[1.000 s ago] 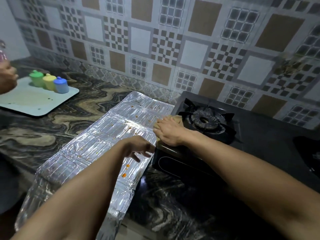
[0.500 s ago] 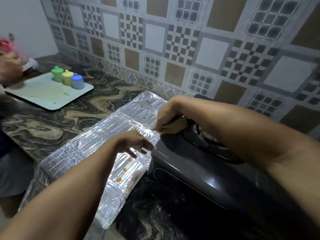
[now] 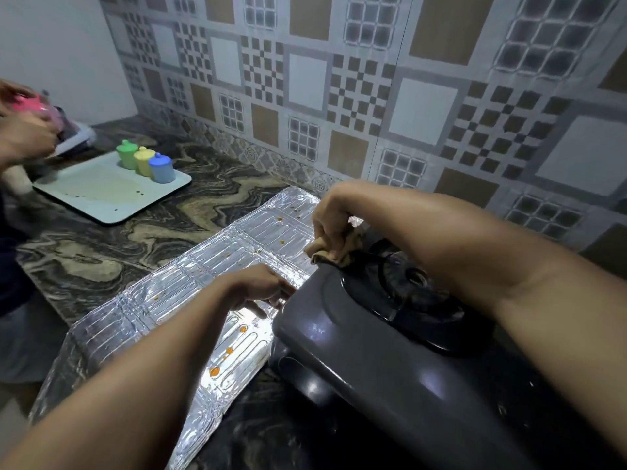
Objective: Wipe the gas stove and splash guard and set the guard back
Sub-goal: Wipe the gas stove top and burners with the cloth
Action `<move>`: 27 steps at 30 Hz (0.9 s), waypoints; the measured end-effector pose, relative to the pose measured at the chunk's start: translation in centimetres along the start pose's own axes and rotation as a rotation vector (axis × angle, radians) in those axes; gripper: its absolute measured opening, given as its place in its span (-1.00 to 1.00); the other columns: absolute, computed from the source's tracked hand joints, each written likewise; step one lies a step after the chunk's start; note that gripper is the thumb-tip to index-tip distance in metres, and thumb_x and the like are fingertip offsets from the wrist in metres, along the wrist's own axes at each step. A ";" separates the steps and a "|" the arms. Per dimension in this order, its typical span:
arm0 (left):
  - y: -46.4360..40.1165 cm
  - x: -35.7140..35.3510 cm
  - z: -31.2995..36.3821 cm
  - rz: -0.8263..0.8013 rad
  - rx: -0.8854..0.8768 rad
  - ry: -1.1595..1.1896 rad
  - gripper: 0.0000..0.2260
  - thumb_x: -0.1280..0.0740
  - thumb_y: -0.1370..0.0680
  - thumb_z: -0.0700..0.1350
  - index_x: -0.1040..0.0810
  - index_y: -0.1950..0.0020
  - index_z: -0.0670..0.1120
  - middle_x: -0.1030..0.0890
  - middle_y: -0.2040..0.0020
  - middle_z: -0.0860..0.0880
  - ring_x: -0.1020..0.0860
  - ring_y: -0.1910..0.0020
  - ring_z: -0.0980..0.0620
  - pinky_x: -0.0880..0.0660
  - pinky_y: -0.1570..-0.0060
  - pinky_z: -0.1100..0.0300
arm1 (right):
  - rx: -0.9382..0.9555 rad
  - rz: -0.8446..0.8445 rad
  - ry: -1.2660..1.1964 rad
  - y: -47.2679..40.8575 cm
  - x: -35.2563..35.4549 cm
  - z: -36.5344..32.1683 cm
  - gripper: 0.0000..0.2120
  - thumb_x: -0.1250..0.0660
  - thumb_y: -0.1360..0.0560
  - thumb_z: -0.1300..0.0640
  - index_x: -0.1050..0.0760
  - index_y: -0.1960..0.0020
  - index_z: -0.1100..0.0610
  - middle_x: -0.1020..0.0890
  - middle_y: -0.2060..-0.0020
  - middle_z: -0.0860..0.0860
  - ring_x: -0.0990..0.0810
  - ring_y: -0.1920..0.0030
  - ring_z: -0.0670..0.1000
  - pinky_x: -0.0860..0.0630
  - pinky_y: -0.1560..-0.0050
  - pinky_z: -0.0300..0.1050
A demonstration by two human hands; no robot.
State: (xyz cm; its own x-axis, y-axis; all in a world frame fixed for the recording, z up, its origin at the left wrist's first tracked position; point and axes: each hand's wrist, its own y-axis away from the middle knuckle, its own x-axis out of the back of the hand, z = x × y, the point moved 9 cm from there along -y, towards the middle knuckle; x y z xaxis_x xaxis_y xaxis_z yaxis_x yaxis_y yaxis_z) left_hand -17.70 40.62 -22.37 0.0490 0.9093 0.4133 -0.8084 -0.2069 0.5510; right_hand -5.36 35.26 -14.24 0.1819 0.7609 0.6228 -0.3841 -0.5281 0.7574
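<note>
The dark gas stove (image 3: pixel 373 351) fills the right half, with its burner (image 3: pixel 412 276) partly behind my right forearm. My right hand (image 3: pixel 334 215) grips a crumpled tan cloth (image 3: pixel 334 251) just above the stove's far left corner. A silver foil splash guard (image 3: pixel 176 296) lies flat on the counter left of the stove, spotted with orange stains. My left hand (image 3: pixel 263 290) rests on the guard at the stove's left edge, fingers loosely spread and holding nothing.
A pale tray (image 3: pixel 101 195) at the back left carries three small lidded pots, green, yellow and blue (image 3: pixel 144 161). Another person's hands (image 3: pixel 23 130) hold a pink object at the far left. A tiled wall (image 3: pixel 373 79) stands behind the marbled counter (image 3: pixel 203 205).
My right hand has gone from pressing the cloth flat on the stove corner to lifting it bunched in the fingers. The view has swung left and closer. My left hand stays on the guard.
</note>
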 end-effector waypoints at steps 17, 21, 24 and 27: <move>-2.9 -0.9 7.1 0.114 -0.020 0.178 -0.80 -0.22 -0.58 -0.19 -0.64 -0.04 -0.15 -0.62 0.16 -0.03 -0.55 0.20 0.02 -0.47 0.10 0.10 | -0.001 0.142 -0.044 -1.8 0.9 10.0 -0.69 -0.49 -0.43 0.08 -0.61 -0.10 0.21 -0.60 0.30 -0.07 -0.50 0.25 -0.07 -0.48 0.15 -0.18; -4.2 -2.2 9.3 0.076 -0.026 0.161 -0.60 -0.16 -0.62 0.13 -0.60 -0.10 -0.16 -0.57 0.13 -0.05 -0.48 0.20 0.01 -0.37 0.18 0.16 | -0.018 0.189 -0.104 -2.0 1.1 11.4 -0.70 -0.48 -0.45 0.10 -0.61 -0.12 0.22 -0.62 0.34 -0.08 -0.53 0.19 -0.01 -0.50 0.12 -0.13; -4.7 -2.1 11.7 0.216 -0.130 0.044 -0.50 -0.17 -0.61 0.18 -0.62 -0.08 -0.24 -0.62 0.02 -0.16 -0.53 0.12 -0.05 -0.45 0.16 0.12 | -0.054 0.240 -0.118 -1.8 1.1 13.2 -0.75 -0.48 -0.44 0.07 -0.62 -0.06 0.16 -0.61 0.20 0.00 -0.53 0.14 0.02 -0.49 0.05 -0.10; -4.3 -2.8 14.9 0.343 -0.284 -0.115 -0.55 -0.16 -0.62 0.14 -0.59 -0.15 -0.22 -0.62 -0.15 -0.23 -0.58 -0.11 -0.11 -0.47 -0.13 0.06 | -0.104 0.278 -0.201 -1.2 0.2 15.9 -0.62 -0.54 -0.34 -0.09 -0.62 -0.06 0.08 -0.67 0.09 0.00 -0.60 0.03 0.06 -0.52 -0.05 -0.06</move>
State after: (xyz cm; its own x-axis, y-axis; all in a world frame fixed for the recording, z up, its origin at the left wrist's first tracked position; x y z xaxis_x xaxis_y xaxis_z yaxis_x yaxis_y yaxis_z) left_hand -5.67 33.60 -15.07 -0.1976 0.7566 0.6233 -0.9173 -0.3669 0.1545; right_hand 9.53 30.09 -11.87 0.2280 0.4986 0.8363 -0.5322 -0.6554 0.5359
